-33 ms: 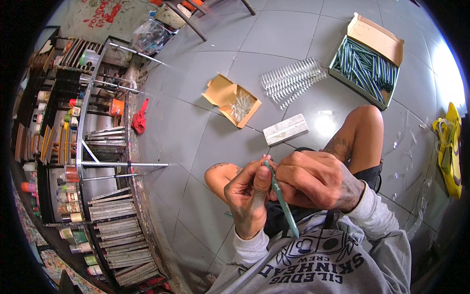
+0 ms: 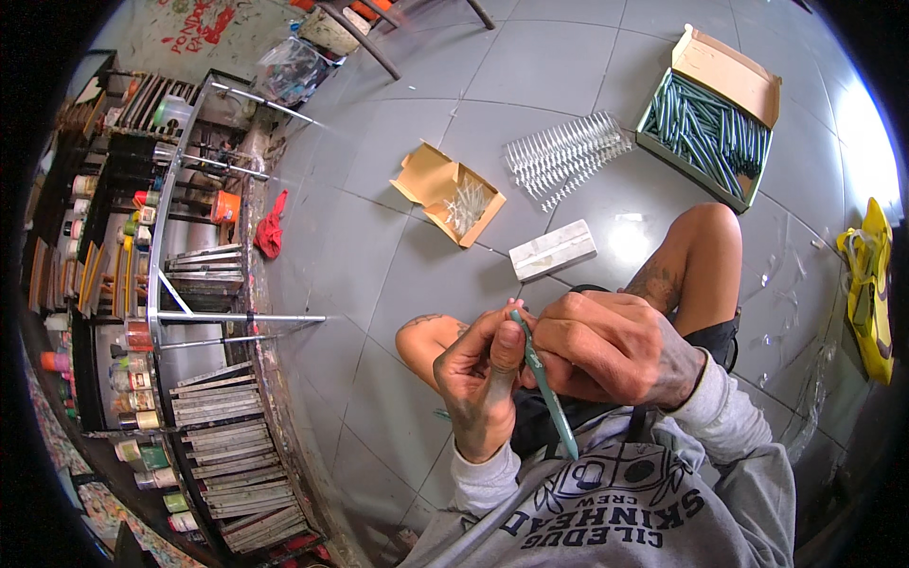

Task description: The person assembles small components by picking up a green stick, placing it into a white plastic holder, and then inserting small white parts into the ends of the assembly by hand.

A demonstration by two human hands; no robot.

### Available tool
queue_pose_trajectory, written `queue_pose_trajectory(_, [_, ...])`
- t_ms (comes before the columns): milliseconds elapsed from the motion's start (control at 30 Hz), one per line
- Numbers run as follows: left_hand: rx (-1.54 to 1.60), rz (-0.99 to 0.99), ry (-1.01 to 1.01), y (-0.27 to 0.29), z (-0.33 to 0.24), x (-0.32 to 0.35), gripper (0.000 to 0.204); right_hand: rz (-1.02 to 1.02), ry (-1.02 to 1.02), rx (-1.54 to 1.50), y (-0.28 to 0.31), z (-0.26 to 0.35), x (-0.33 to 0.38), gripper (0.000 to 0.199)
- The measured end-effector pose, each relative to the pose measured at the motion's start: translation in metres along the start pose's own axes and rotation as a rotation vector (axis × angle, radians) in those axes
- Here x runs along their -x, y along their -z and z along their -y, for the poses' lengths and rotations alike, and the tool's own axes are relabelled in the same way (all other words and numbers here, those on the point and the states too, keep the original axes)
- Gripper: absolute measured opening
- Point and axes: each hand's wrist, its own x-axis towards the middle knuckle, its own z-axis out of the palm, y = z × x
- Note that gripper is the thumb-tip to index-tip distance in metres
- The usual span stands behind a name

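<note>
A slim green pen (image 2: 551, 402) slants between my hands, its pointed end towards my chest. My left hand (image 2: 485, 379) is closed round its upper end, with the thumb along its side. Against the pen's other side, my right hand (image 2: 606, 346) has its fingers curled in and pressed together; its fingertips and anything small between them are hidden. Ahead of my hands lies a white marbled block (image 2: 553, 250). Beyond it are an opened cardboard box (image 2: 421, 180) of thin clear plastic pieces (image 2: 466, 204) and rows of clear plastic pieces (image 2: 568, 156) on the floor.
Many dark green pens (image 2: 705, 133) fill an open box (image 2: 653, 151) at the far right. On the left, a metal frame (image 2: 159, 256) stands before shelves with paint jars (image 2: 133, 381) and stacked screens (image 2: 222, 407). A red cloth (image 2: 270, 227) and a yellow bag (image 2: 871, 303) lie at the sides.
</note>
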Motion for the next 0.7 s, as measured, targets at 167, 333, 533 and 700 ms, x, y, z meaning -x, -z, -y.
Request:
queue_pose_trajectory(167, [0.018,-0.004,0.000,0.001,0.001,0.000,0.035,0.024,-0.014,-0.010,-0.001,0.001,-0.001,0.023])
queue_pose_trajectory(333, [0.032,0.022,0.013,0.004,0.000,0.001,0.033,0.040,-0.017,-0.015,-0.004,0.001,-0.001,0.023])
queue_pose_trajectory(533, [0.036,0.044,-0.047,0.009,0.002,-0.001,0.034,0.026,0.018,-0.038,-0.008,0.001,-0.004,0.025])
queue_pose_trajectory(700, [0.059,0.025,-0.046,0.011,0.002,-0.003,0.033,0.008,-0.001,-0.038,-0.016,0.004,-0.002,0.026])
